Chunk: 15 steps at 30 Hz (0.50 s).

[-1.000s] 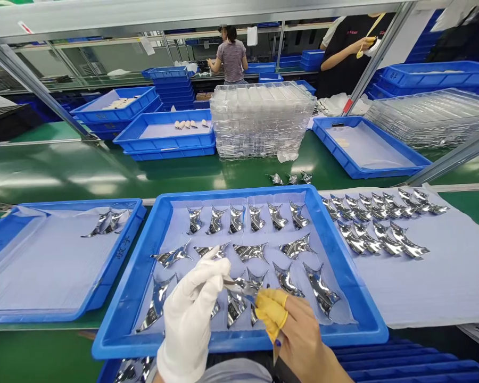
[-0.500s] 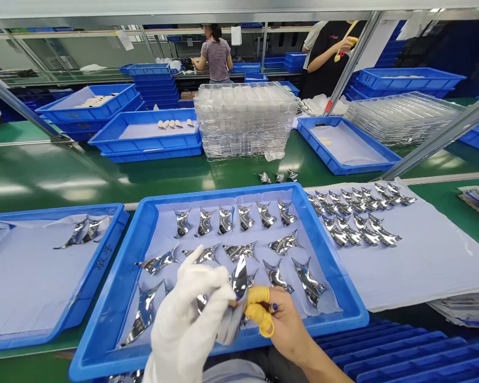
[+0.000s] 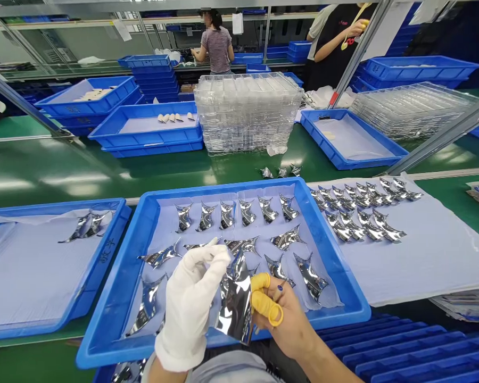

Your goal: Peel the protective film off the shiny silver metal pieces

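Note:
A mirror-bright, curved chrome piece [image 3: 235, 306] with pointed corners is held up over a blue tray [image 3: 104, 298]. My left hand [image 3: 191, 303], in a white glove, is closed with its fingertips pinched at the piece's upper left edge. Yellow finger cots cover the thumb and forefinger of my right hand [image 3: 279, 314], which grips the right edge of the same piece. A thin stick with a dark blue end [image 3: 279, 289] pokes out between the right fingers; most of it is hidden. Similar chrome pieces [image 3: 311, 276] lie in rows on the tray's white liner.
More chrome pieces [image 3: 373, 226] lie on a white sheet [image 3: 439, 255] to the right. Another blue tray [image 3: 35, 276] stands at left. Behind are stacked clear plastic trays [image 3: 247, 114], blue bins [image 3: 147, 130] and a slanted metal post [image 3: 359, 50]. Two people stand farther back.
The chrome piece has turned, so its broad shiny face shows instead of a narrow side. My left hand's raised finger has folded in. The view has shifted slightly.

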{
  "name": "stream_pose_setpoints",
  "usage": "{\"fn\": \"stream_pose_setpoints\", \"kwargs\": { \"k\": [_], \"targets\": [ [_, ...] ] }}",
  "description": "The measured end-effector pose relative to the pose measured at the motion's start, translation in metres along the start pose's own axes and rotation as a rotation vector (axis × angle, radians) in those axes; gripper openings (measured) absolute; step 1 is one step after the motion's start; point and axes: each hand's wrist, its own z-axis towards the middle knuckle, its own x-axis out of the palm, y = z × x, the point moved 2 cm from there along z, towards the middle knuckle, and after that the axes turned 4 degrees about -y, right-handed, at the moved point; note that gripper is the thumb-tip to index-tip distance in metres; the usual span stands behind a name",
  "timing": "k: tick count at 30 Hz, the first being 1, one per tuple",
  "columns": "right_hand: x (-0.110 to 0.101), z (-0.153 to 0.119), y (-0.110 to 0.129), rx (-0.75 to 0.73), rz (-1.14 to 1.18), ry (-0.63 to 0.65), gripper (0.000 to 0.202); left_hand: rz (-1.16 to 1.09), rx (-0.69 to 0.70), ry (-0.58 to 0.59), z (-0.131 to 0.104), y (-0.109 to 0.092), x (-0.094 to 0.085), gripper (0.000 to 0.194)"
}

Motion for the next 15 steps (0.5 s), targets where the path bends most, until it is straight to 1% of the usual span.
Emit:
{"fn": "stream_pose_setpoints", "kwargs": {
  "k": [2, 5, 8, 10, 12, 15],
  "targets": [
    [-0.001, 0.002, -0.002, 0.046, 0.038, -0.008, 0.05, 0.031, 0.082, 0.004, 0.0, -0.003, 0.002, 0.022],
    [-0.002, 0.004, -0.003, 0.08, 0.073, 0.008, 0.051, 0.075, 0.205, 0.043, -0.001, -0.009, 0.008, 0.013],
    [-0.002, 0.005, -0.002, 0.078, 0.085, 0.002, 0.052, 0.105, 0.269, 0.078, -0.002, -0.013, 0.012, 0.011],
    [-0.002, 0.005, 0.0, 0.045, 0.075, -0.018, 0.052, 0.114, 0.232, 0.082, 0.0, -0.013, 0.013, 0.015],
    [-0.002, 0.004, 0.004, -0.011, 0.055, -0.029, 0.05, 0.107, 0.127, 0.091, 0.003, -0.011, 0.012, 0.023],
    [0.0, 0.003, 0.009, -0.098, 0.026, -0.017, 0.046, 0.075, -0.028, 0.139, 0.007, -0.006, 0.011, 0.035]
  ]
}}
